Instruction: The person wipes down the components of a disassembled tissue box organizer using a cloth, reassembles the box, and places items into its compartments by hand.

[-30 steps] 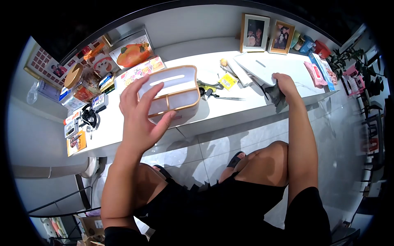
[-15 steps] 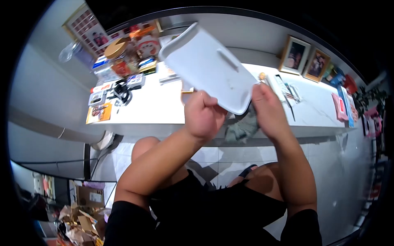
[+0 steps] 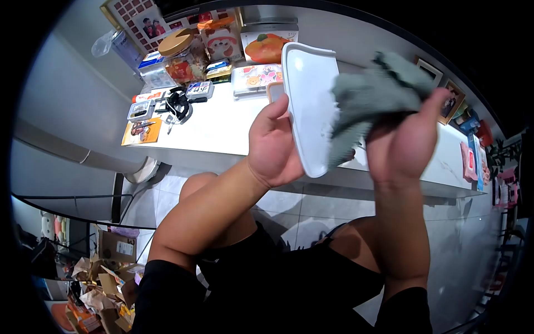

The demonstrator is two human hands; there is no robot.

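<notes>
A white plastic lid or shallow tray [image 3: 312, 94] with a raised rim is tilted up above the front of the counter. My left hand [image 3: 273, 147] grips its lower left edge, thumb along the rim and fingers partly hidden behind it. In my right hand [image 3: 405, 146] is a grey-green cloth [image 3: 378, 92], smeared by motion. The cloth overlaps the right side of the white piece; whether it touches the surface I cannot tell. Most of the right fingers are hidden beneath the cloth, while the thumb points up.
On the white counter [image 3: 222, 125], the left side holds a lidded jar [image 3: 181, 58], small boxes, a black cable [image 3: 178, 106] and an orange packet [image 3: 142, 132]. Picture frames [image 3: 453, 100] and a pink pack [image 3: 469, 161] are at right. Cardboard boxes [image 3: 119, 245] lie lower left.
The white piece has turned more upright and now faces right. My right hand has left its edge and lifted the cloth up and to the right. The view has shifted slightly.
</notes>
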